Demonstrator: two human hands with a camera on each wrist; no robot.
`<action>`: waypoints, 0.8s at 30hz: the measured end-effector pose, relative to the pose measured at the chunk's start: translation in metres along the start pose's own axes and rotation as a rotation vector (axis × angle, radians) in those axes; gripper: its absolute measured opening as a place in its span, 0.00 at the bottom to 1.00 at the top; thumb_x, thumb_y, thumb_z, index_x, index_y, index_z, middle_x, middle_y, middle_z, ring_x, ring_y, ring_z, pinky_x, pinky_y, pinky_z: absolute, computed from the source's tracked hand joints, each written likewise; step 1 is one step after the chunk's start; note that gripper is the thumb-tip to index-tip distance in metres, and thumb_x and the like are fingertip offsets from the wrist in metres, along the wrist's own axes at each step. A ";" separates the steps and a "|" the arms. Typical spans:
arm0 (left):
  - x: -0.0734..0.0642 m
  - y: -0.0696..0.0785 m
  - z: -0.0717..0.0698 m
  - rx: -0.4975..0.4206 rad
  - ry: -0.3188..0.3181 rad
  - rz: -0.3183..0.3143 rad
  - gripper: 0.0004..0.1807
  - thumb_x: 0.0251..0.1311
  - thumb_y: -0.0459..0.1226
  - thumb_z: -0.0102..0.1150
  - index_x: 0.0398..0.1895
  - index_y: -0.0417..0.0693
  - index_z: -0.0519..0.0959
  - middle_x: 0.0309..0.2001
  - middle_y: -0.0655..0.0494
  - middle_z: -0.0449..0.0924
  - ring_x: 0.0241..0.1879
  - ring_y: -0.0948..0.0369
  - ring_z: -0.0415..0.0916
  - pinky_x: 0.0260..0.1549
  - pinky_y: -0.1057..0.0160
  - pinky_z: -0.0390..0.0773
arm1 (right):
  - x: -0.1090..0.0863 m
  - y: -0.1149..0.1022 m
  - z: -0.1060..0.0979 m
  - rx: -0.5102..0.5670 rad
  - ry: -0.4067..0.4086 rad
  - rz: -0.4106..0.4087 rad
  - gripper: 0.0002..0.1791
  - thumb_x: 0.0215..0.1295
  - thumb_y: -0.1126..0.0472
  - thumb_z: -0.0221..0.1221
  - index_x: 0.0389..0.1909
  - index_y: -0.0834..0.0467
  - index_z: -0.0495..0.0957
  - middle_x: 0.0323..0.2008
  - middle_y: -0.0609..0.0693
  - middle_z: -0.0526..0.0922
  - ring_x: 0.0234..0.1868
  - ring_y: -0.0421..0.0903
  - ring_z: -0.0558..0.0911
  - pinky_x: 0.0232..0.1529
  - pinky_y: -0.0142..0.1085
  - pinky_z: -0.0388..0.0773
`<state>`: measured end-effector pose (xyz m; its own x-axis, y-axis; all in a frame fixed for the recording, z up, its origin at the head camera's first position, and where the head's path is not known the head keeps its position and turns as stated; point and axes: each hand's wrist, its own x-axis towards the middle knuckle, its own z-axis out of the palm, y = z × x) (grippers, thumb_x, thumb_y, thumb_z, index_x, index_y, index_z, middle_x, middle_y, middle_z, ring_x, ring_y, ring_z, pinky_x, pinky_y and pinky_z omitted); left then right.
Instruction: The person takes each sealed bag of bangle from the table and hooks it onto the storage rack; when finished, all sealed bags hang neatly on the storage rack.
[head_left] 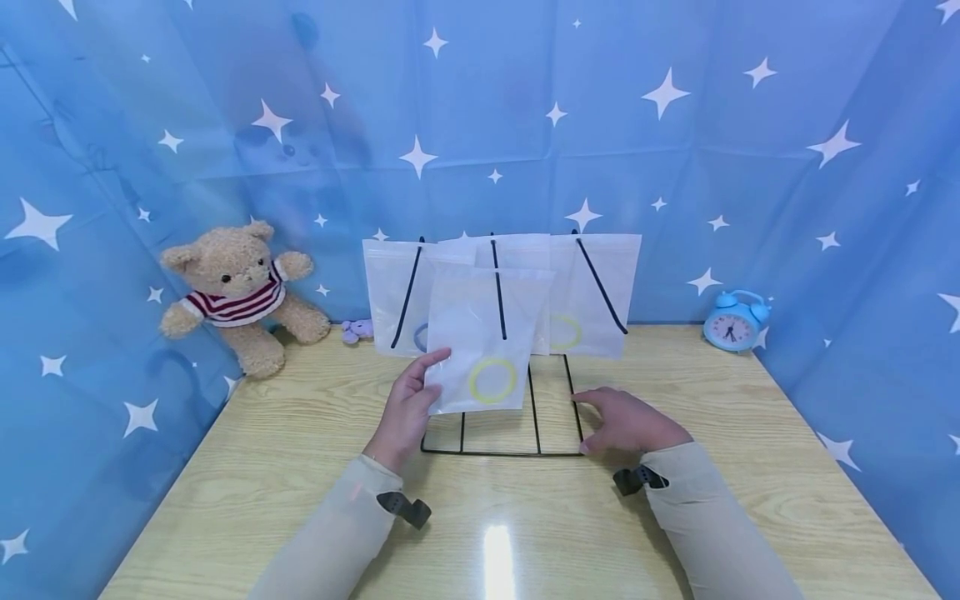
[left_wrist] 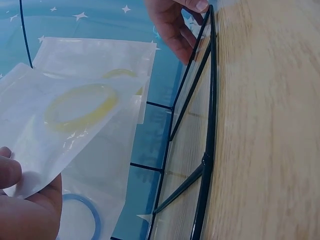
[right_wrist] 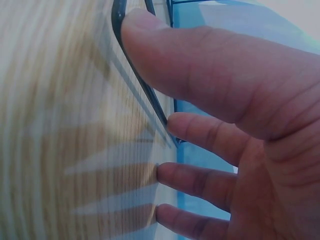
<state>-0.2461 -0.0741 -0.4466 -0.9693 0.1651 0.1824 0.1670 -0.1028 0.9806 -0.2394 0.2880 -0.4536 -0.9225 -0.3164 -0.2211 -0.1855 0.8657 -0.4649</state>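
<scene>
A frosted white zip bag with a yellow ring (head_left: 491,287) hangs in front, a black prong of the wire rack (head_left: 538,417) running down over it. My left hand (head_left: 408,408) pinches its lower left edge between thumb and fingers; the left wrist view shows this bag tilted forward. Behind it hang a left bag (head_left: 386,283) with a blue ring, a right bag (head_left: 618,292) with a yellow ring and a middle bag, mostly hidden. My right hand (head_left: 622,421) touches the rack's right base wire, thumb at the front corner and fingers extended in the right wrist view.
A teddy bear (head_left: 234,287) in a striped sweater leans at the back left, with a small purple toy (head_left: 357,331) beside it. A blue alarm clock (head_left: 733,322) stands at the back right. The starry curtain (head_left: 480,100) borders the wooden table (head_left: 225,492).
</scene>
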 end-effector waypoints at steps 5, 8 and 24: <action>0.001 0.001 0.000 0.024 0.014 -0.020 0.31 0.71 0.22 0.43 0.73 0.50 0.75 0.72 0.50 0.73 0.62 0.57 0.74 0.55 0.71 0.77 | -0.001 0.000 -0.001 0.001 -0.003 -0.001 0.49 0.55 0.50 0.79 0.77 0.56 0.70 0.75 0.65 0.70 0.75 0.69 0.67 0.69 0.63 0.71; 0.001 0.004 -0.001 0.044 0.035 -0.033 0.31 0.71 0.23 0.43 0.73 0.51 0.75 0.72 0.51 0.73 0.61 0.57 0.74 0.55 0.70 0.76 | -0.001 0.000 0.000 0.008 -0.004 0.001 0.49 0.56 0.49 0.79 0.77 0.56 0.70 0.75 0.65 0.69 0.75 0.69 0.67 0.69 0.64 0.71; 0.008 0.007 -0.003 0.061 0.040 -0.053 0.31 0.71 0.23 0.44 0.72 0.53 0.76 0.69 0.51 0.73 0.60 0.57 0.74 0.54 0.70 0.77 | -0.003 -0.003 -0.002 0.010 0.000 -0.007 0.48 0.56 0.52 0.79 0.76 0.58 0.70 0.74 0.65 0.70 0.75 0.69 0.68 0.69 0.62 0.72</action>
<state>-0.2533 -0.0762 -0.4387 -0.9833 0.1294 0.1282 0.1246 -0.0352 0.9916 -0.2365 0.2875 -0.4497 -0.9211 -0.3229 -0.2176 -0.1889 0.8593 -0.4753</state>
